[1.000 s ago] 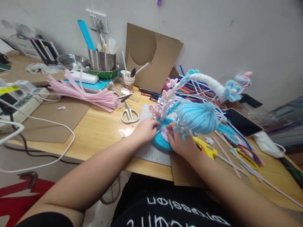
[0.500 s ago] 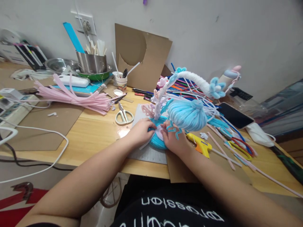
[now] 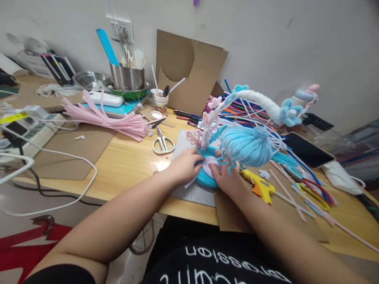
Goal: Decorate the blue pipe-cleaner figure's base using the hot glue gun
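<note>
A round blue base [image 3: 206,180], which looks wound from fuzzy pipe cleaners, has a flat pale pink disc [image 3: 209,161] on its top. My left hand [image 3: 189,165] holds the base's left side, its fingers bent over the rim towards the disc. Across from it, my right hand [image 3: 229,178] grips the right side, with the thumb at the disc's edge; hanging blue strands partly hide its fingers. From the back of the base rises a white wrapped arch [image 3: 256,99] with fuzzy flowers. A puffy blue dome [image 3: 247,145] hangs beneath it, over my right hand.
Scissors [image 3: 163,142] lie left of the grey board [image 3: 180,193] under the base. To the right are a yellow glue gun [image 3: 260,187] and loose pipe cleaners. A pink pipe-cleaner bundle [image 3: 109,122], a paper cup [image 3: 161,101] and propped cardboard [image 3: 204,67] stand farther back.
The whole view has shifted, so things appear farther right. More of the pale disc shows between my hands, and my right thumb sits lower along its edge. Both hands stay at the base.
</note>
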Demonstrator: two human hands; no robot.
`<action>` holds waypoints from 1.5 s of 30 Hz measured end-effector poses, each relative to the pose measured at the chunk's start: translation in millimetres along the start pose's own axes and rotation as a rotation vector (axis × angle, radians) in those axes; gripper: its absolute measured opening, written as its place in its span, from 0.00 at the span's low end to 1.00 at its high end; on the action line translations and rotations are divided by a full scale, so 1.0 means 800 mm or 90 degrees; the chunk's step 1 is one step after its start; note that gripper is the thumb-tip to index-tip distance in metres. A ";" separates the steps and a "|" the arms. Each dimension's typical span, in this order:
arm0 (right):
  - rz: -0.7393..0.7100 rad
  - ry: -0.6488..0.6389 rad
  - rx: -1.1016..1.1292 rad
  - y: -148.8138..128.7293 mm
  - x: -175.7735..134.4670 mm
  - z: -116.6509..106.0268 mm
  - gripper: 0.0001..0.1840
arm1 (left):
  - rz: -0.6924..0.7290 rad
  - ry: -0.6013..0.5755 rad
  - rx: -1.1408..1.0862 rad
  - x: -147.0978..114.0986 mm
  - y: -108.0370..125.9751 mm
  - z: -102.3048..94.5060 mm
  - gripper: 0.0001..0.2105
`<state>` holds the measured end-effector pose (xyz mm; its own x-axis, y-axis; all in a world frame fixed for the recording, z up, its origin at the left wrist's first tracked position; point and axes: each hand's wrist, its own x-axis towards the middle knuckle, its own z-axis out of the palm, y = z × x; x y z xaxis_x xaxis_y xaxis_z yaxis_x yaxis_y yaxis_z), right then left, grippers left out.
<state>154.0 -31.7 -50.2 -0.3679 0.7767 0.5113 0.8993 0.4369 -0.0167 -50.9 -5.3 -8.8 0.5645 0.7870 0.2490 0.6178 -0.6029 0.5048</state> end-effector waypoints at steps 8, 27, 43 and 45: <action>0.014 0.026 0.061 -0.014 0.009 -0.004 0.16 | -0.001 0.003 0.008 0.000 -0.001 0.001 0.13; 0.002 0.019 0.139 -0.017 0.017 -0.007 0.16 | -0.006 -0.002 0.008 0.000 0.005 -0.002 0.12; 0.041 0.007 0.168 -0.024 0.021 -0.016 0.15 | 0.003 0.001 0.007 0.000 0.000 0.001 0.11; 0.055 -0.027 0.212 -0.025 0.024 -0.020 0.14 | -0.001 0.001 0.003 0.000 0.001 0.000 0.08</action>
<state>132.3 -32.6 -26.2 -0.3097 0.8326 0.4592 0.8035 0.4874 -0.3418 -50.3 -5.6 -8.6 0.5624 0.7884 0.2494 0.6216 -0.6020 0.5012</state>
